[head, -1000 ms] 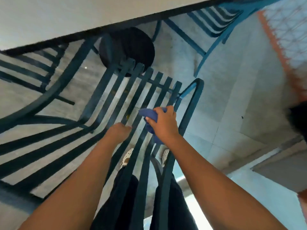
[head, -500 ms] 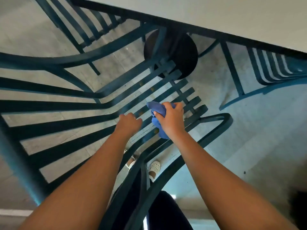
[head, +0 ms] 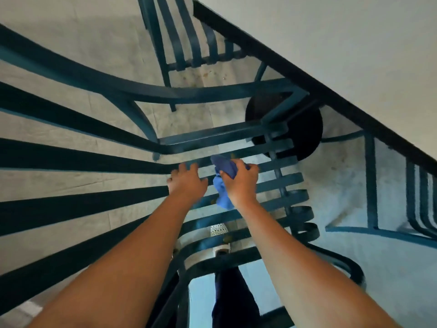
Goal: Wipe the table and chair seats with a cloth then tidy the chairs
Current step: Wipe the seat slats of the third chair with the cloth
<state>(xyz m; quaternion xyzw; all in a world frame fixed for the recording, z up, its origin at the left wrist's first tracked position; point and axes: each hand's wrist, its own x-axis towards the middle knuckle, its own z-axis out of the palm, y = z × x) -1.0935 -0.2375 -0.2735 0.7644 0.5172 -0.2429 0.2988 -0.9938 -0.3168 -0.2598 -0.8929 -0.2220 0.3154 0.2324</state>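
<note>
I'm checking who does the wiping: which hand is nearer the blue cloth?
Right. The right hand grips the blue cloth on the chair seat; the left hand rests on a slat just left of it.

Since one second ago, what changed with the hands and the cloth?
The left hand, earlier a fist on a seat slat, now lies spread over the slats of the chair seat. The right hand still grips the blue cloth on the seat.
</note>
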